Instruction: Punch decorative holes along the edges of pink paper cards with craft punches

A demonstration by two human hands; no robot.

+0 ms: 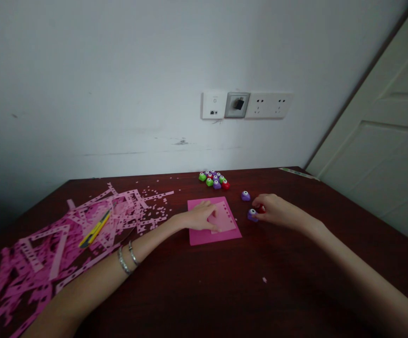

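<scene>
My left hand (201,217) lies flat with fingers apart on a small pale pink sheet (226,220), which rests on a larger, darker pink sheet (197,238). The small sheet has a row of punched holes along its right edge. To the right, my right hand (272,208) curls its thumb and fingers round a small red craft punch (261,209), mostly covered by the hand. The thumb tip meets the side of a purple craft punch (252,215). Just behind stands another purple punch (245,196).
Several green, purple and red punches (216,184) cluster near the wall. Pink paper strips and scraps (61,246) are heaped at left, with a yellow utility knife (95,229) on top. Sockets (269,105) line the wall; a white door (383,141) stands at right.
</scene>
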